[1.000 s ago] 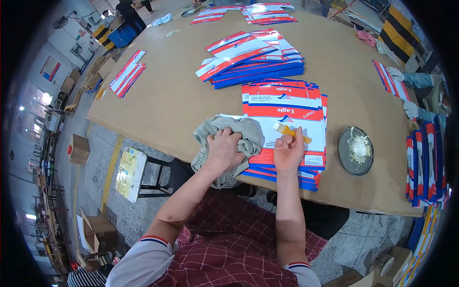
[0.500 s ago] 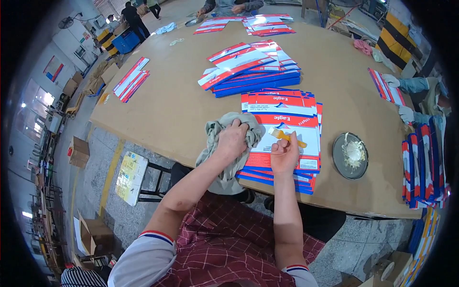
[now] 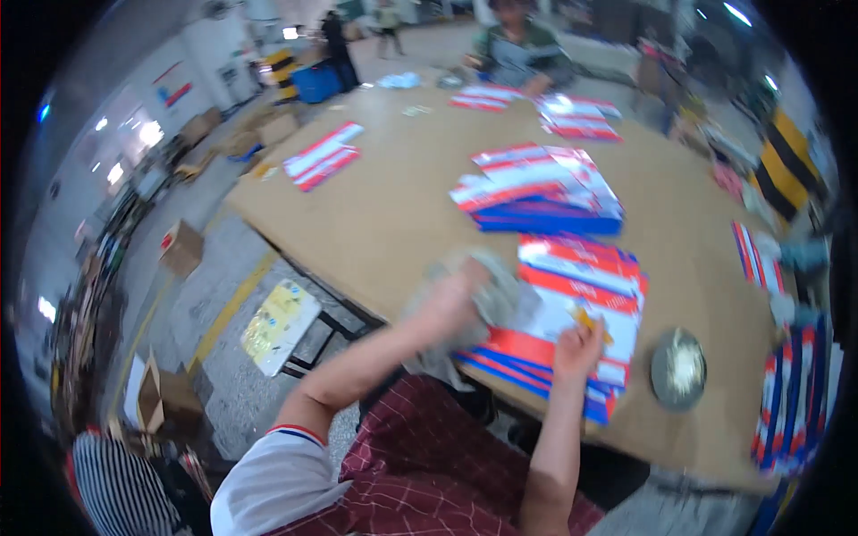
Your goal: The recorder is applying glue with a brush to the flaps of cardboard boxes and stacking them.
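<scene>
My left hand [image 3: 454, 302], smeared by motion, is closed on a grey-green cloth [image 3: 496, 299] at the left edge of a stack of red, white and blue printed card sheets [image 3: 581, 277]. Over the stack's right part, my right hand [image 3: 579, 348] grips a small brush by its yellow handle [image 3: 592, 327]. The brush's pale bristle end points up and left over the top sheet. Right of the stack sits a round dark dish [image 3: 666, 393] with white paste [image 3: 686, 368] in it.
A second pile of card sheets [image 3: 547, 214] lies farther back, with a smaller batch [image 3: 323, 159] at the far left. A co-worker [image 3: 523, 58] is across the table [image 3: 375, 232]; gloved hands [image 3: 779, 308] show at the right beside folded cards [image 3: 786, 402]. A stool [image 3: 279, 329] stands left.
The whole view has shifted, so the table sits lower and farther right. My left hand and the cloth are blurred by motion. The brush stays in my right hand.
</scene>
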### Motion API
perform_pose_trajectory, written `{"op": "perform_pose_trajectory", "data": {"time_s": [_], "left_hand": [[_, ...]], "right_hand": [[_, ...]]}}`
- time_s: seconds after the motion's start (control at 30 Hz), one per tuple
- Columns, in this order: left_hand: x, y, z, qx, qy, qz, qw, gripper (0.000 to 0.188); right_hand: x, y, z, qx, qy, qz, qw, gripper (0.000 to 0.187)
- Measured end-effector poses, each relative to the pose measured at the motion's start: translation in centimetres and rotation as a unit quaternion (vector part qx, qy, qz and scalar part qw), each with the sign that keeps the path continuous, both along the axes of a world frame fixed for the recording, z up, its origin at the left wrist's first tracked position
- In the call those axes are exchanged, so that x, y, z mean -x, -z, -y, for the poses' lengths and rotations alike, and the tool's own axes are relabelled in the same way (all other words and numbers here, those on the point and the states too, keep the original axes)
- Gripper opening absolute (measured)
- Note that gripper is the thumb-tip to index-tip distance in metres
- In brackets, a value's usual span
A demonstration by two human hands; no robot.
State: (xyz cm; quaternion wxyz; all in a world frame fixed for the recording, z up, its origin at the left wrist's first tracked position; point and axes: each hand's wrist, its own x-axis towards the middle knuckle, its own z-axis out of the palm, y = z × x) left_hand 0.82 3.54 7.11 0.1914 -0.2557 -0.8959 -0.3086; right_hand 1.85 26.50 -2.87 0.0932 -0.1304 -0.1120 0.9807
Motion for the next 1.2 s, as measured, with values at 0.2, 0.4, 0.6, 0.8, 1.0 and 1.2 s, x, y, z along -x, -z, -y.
{"op": "perform_pose_trajectory", "data": {"time_s": [0.2,0.4,0.6,0.8,1.0,1.2], "left_hand": [[-3.4,3.7,-4.0,0.123,0.034,0.135,0.983,0.040],[-1.4,3.9,-4.8,0.151,0.002,0.164,0.975,0.041],[-0.8,4.7,-5.3,0.166,-0.022,0.138,0.976,0.040],[3.0,6.1,-4.9,0.151,-0.064,0.092,0.982,0.035],[10.5,3.9,5.9,0.205,-0.202,-0.032,0.957,0.037],[15.0,3.0,11.1,0.282,-0.274,0.142,0.909,0.055]], "right_hand": [[-1.0,-1.9,1.4,-0.040,0.030,0.014,0.999,0.022],[-0.7,-1.4,0.8,-0.041,0.017,-0.022,0.999,0.023],[-0.5,-1.4,1.0,-0.043,0.009,0.010,0.999,0.022],[-0.5,-1.2,1.0,-0.063,0.013,-0.003,0.998,0.022],[-0.1,-1.5,1.1,-0.062,0.002,0.005,0.998,0.021],[-0.4,-2.6,1.7,-0.060,0.015,0.018,0.998,0.021]]}}
